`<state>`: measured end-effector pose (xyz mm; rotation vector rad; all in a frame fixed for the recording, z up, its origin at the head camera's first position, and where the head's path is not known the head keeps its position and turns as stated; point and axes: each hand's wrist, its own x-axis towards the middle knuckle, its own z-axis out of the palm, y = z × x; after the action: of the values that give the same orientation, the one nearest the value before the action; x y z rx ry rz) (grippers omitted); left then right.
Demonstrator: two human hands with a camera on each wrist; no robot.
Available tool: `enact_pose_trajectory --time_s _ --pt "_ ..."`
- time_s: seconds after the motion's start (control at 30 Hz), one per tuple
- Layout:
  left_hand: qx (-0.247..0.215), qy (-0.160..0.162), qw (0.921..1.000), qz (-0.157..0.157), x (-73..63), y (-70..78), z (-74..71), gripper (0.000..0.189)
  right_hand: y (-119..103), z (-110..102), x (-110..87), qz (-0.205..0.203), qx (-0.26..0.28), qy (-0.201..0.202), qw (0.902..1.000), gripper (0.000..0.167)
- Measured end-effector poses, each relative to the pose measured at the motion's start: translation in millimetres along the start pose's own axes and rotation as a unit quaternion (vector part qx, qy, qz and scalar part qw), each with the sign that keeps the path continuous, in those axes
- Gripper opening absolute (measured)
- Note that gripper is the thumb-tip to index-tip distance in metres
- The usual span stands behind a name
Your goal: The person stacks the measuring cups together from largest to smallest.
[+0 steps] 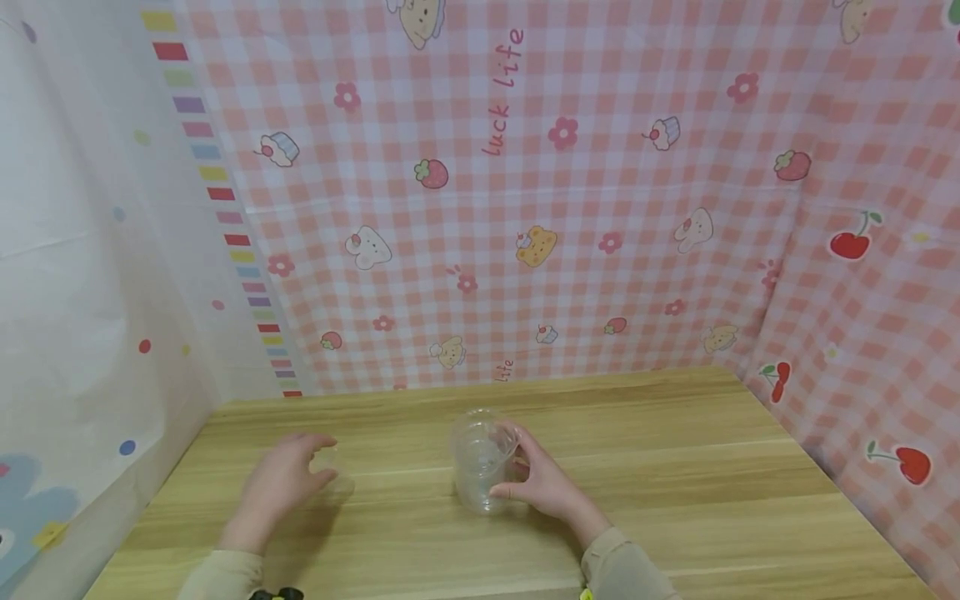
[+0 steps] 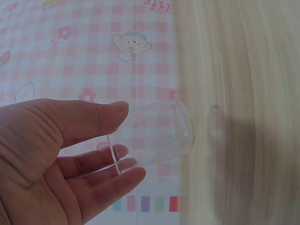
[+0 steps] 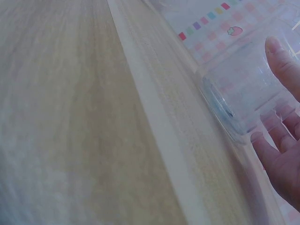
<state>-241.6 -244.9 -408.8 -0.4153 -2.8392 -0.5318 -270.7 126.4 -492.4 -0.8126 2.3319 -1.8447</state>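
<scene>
My left hand (image 1: 281, 479) is on the left side of the table, thumb and fingers placed around the rim of a small clear cup (image 2: 154, 136). That cup is see-through and hard to make out in the head view; its base is close to the tabletop, but I cannot tell whether it touches. Nearer the middle, a larger clear plastic cup (image 1: 474, 467) stands about upright. The right hand (image 1: 543, 483) grips its right side, the thumb (image 3: 283, 63) on one side and the fingers opposite. Faint marks show at this cup's bottom in the right wrist view.
Both cups are over a light wood-grain table (image 1: 675, 500). A pink checked cloth (image 1: 600, 192) with cartoon prints hangs behind and to the right, and a white dotted cloth (image 1: 82, 250) hangs at the left. Some black object (image 1: 277, 594) shows at the bottom edge.
</scene>
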Motion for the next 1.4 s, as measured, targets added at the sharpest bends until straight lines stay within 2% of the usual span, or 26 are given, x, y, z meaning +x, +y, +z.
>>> enact_pose_trajectory --time_s 0.4,1.13,1.4 --pt "-0.011 0.013 0.9995 0.025 0.1 15.7 1.9 0.039 0 0 -0.2 0.0 -0.006 0.0 1.0 0.092" --pt "-0.031 -0.002 0.9994 0.018 2.4 34.5 3.9 0.041 2 0 -1.0 0.0 0.001 -0.002 1.0 0.091" --pt "-0.034 -0.004 0.9991 0.024 3.9 42.1 2.8 0.041 2 0 0.1 -0.001 -0.001 -0.002 1.0 0.092"
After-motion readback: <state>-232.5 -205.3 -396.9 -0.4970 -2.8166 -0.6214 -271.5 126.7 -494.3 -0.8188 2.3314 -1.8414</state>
